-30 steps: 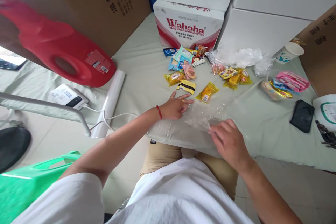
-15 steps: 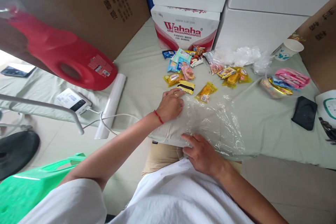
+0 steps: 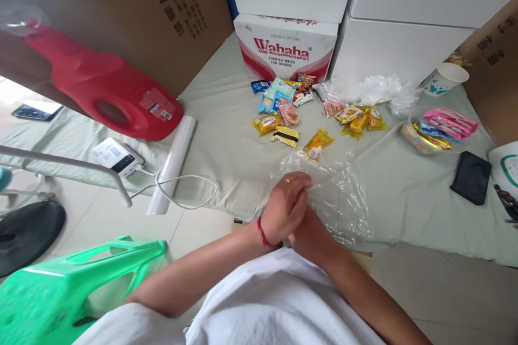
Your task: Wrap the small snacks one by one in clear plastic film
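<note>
On the far left a red jug lies on its side on the bed, and its small label is too blurry to read. Next to it sit a white box with a cord and a white roll.

In the middle, the left hand and the right hand are pressed close together at the near edge of the bed. The left hand lies over the right, so I cannot tell what the right fingers are doing or if they pinch anything. The hands sit at the near left corner of a clear bag (it is flat and crinkly), which lies spread on the bed.

The bag looks empty, and the snacks lie in a loose pile past it, so the packing seems hardly begun.

Behind the snacks, a box says "Wahaha" in red, with "purified water for drinking" under it. The big brown carton has writing I cannot read.

To the right are more bags, a paper cup, a bowl of candy and a black pouch.
</note>
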Demonstrator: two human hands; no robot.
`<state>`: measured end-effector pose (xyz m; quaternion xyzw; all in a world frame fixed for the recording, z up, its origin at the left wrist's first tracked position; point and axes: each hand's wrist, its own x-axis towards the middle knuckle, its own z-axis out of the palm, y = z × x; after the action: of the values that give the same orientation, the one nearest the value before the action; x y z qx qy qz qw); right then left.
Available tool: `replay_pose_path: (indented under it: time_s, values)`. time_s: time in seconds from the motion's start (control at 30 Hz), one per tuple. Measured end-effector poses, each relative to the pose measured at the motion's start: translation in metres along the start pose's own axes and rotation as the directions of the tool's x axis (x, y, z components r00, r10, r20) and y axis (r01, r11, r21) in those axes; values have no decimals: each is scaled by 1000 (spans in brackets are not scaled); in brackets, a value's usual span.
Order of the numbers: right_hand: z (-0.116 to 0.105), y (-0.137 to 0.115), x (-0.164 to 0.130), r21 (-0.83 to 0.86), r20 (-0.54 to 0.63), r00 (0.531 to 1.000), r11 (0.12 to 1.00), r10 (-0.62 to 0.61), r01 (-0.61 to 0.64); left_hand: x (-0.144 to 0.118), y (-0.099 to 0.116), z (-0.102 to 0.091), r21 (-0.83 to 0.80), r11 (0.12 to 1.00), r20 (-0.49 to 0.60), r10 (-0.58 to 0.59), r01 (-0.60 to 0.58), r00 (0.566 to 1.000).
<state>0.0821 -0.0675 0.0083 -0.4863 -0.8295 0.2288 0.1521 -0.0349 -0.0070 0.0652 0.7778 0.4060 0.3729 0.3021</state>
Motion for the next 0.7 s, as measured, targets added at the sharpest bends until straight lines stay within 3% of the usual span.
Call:
replay_pose_path:
  time_s: [0.1, 0.17, 0.27, 0.33, 0.4, 0.5, 0.6, 0.7]
  values:
    - [6, -12, -4, 16, -16, 1000, 1000, 3, -3, 6, -55, 19, 284, 951, 44, -141, 123, 989]
    - [1, -19, -12, 78, -10, 1000, 997, -27, 28, 11, -80, 20, 422, 901, 97, -156, 101, 983]
    - [-30, -14, -19, 277, 86, 993, 959, -81, 54, 15, -94, 11, 559, 829, 195, -122, -8, 973]
    - [-64, 4, -6, 386, 109, 994, 921, 14, -55, 15, -96, 4, 606, 792, 249, -102, -73, 963]
    - [-98, 32, 28, 365, 30, 976, 907, 214, -210, 14, -96, 1, 626, 773, 274, -89, -107, 958]
    - [-128, 79, 112, 103, -162, 919, 932, 360, -347, 13, -98, 0, 639, 760, 277, -86, -117, 957]
    - [-126, 111, 201, -31, -224, 812, 828, 540, -559, 13, -100, 1, 638, 761, 286, -89, -120, 954]
    - [-110, 119, 258, 13, -131, 742, 749, 658, -662, 13, -100, 0, 624, 773, 294, -95, -116, 951]
